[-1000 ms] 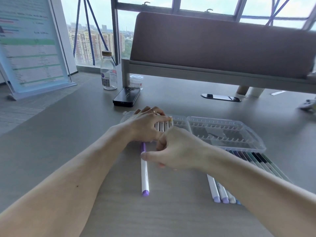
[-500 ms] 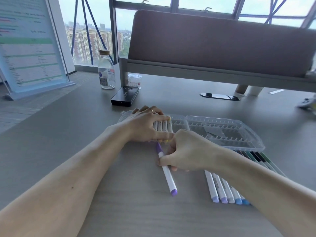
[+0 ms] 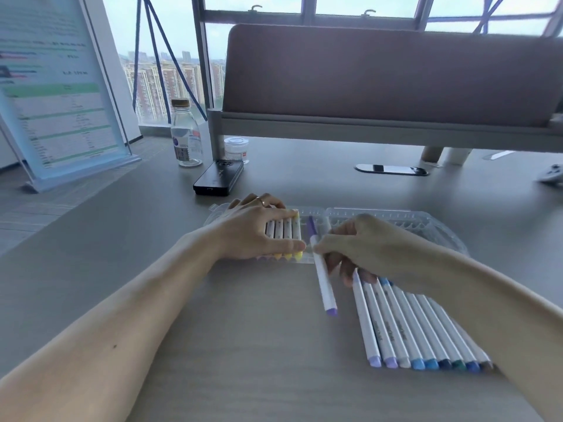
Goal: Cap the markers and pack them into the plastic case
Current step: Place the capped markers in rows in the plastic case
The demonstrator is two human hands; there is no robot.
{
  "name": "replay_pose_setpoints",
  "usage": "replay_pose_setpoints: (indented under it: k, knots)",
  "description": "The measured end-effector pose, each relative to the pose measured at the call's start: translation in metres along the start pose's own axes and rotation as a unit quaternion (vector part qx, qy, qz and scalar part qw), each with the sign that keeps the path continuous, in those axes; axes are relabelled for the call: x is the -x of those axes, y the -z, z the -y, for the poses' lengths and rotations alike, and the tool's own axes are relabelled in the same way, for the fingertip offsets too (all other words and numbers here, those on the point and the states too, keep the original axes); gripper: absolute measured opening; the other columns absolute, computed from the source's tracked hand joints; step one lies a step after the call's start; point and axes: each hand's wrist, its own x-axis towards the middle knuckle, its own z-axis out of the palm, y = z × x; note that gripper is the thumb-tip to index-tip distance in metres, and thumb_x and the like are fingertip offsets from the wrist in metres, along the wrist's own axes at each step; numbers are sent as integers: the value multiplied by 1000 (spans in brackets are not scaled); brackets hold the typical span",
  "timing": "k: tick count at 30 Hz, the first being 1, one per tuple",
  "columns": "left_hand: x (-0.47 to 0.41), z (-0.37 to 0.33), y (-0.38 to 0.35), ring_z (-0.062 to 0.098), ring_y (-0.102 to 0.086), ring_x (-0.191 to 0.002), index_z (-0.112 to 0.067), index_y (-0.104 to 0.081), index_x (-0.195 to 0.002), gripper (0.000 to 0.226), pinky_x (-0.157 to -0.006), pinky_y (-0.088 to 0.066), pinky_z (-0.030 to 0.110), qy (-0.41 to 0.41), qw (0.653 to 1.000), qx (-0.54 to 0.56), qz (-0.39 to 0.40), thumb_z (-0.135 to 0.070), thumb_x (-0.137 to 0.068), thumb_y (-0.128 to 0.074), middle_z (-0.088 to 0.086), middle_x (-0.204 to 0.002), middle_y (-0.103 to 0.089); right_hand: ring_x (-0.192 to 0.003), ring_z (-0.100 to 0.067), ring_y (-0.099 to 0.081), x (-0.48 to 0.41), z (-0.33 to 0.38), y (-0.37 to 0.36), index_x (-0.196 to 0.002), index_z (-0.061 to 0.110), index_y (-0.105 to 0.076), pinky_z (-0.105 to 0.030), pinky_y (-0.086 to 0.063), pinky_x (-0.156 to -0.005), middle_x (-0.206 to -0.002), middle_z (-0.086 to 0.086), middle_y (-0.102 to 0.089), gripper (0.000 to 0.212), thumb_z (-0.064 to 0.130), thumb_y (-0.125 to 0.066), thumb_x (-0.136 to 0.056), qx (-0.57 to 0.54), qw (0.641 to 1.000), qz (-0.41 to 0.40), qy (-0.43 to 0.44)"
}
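Note:
A clear plastic case [image 3: 396, 222] lies open on the grey table. Its left half holds several white markers [image 3: 283, 229] with yellow and pale caps. My left hand [image 3: 256, 229] rests flat on those markers, fingers straight. My right hand [image 3: 362, 248] pinches a purple marker [image 3: 323, 275] near its capped end, with the tip over the case's empty slots beside the packed ones and its tail slanting towards me. A row of several loose markers [image 3: 417, 327] with purple, blue and dark ends lies on the table under my right forearm.
A black phone [image 3: 218, 177], a glass bottle [image 3: 185, 134] and a small white jar [image 3: 236, 147] stand behind the case. A grey padded divider [image 3: 380, 74] runs across the back. A tilted sign board [image 3: 54, 86] stands at the left.
My right hand has lifted the purple marker off the table and carried it right and forward to the case's empty slots. My left hand has stayed on the packed markers.

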Motion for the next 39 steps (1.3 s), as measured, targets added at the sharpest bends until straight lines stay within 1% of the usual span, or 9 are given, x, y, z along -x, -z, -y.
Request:
replay_pose_setpoints:
  k: [5, 8, 15, 21, 25, 28, 30, 33, 39]
  knots:
    - [1, -2, -1, 5, -31, -135, -51, -40, -151, 102, -108, -24, 30, -6, 1000, -6, 5, -103, -64, -32, -27, -143, -38, -59, -15, -67, -20, -10, 10, -95, 0, -74, -20, -49, -50, -93, -21, -77, 15, 11, -64, -97, -218, 975, -30, 1]
    - [0, -4, 0, 5, -30, -137, -52, -38, -152, 112, -114, -26, 35, 4, 1000, -15, 13, -108, -57, -21, -25, -144, -37, -54, -11, -67, -30, -11, 15, -98, 2, -76, -15, -51, -49, -79, -15, -76, 13, 13, -73, -92, -251, 967, -37, 13]
    - [3, -15, 2, 3, -25, -137, -52, -35, -153, 100, -112, -26, 35, 33, 998, -52, 23, -101, -66, -26, -29, -145, -32, -45, -6, -57, -45, -19, 23, -84, 8, -76, -14, -50, -52, -56, 1, -67, 17, 23, -74, -92, -230, 971, -63, 30]
    - [3, -15, 4, 4, -31, -135, -50, -41, -150, 103, -111, -32, 37, 32, 998, -57, 21, -104, -66, -18, -27, -143, -37, -55, -13, -69, -52, -27, 21, -91, 6, -73, -22, -58, -58, -72, -9, -77, 27, 32, -71, -95, -185, 977, -102, 34]
    - [-10, -17, 2, 7, -53, -120, -43, -59, -139, 67, -104, -46, 44, 12, 998, 18, -66, -80, -92, -29, -20, -125, -57, -68, -26, -76, -55, -29, 16, -91, 9, -71, -45, -63, -81, -67, -8, -76, 34, 43, -74, -90, -125, 982, -137, 42]
    - [-9, -27, -1, 1, -55, -116, -38, -48, -148, 52, -101, -46, 32, -26, 981, 118, -152, -57, -100, -47, -19, -125, -58, -65, -25, -75, -56, -26, 13, -81, 7, -72, -44, -63, -77, -61, -3, -74, 39, 45, -76, -88, -73, 983, -164, 44]
    - [-6, -35, -1, -1, -54, -117, -42, -34, -154, 68, -97, -44, 21, -73, 978, 126, -152, -58, -94, -61, -19, -129, -56, -56, -18, -71, -58, -24, 10, -71, 8, -71, -37, -61, -64, -57, 0, -72, 41, 46, -76, -86, -30, 981, -185, 48]
    - [-7, -40, -1, 8, -56, -117, -42, -26, -158, 99, -100, -48, 28, -123, 974, 129, -142, -61, -78, -80, -16, -130, -54, -44, -8, -59, -61, -23, 5, -66, 13, -70, -29, -47, -53, -54, 3, -70, 40, 49, -78, -82, 23, 973, -223, 48]
    - [-13, -33, -8, 1, -56, -120, -36, -44, -152, 94, -105, -46, 31, -129, 978, 105, -127, -65, -71, -82, -18, -132, -59, -58, -20, -68, -65, -27, 0, -70, 14, -68, -34, -51, -59, -57, 1, -71, 33, 43, -80, -81, 36, 979, -197, 48]
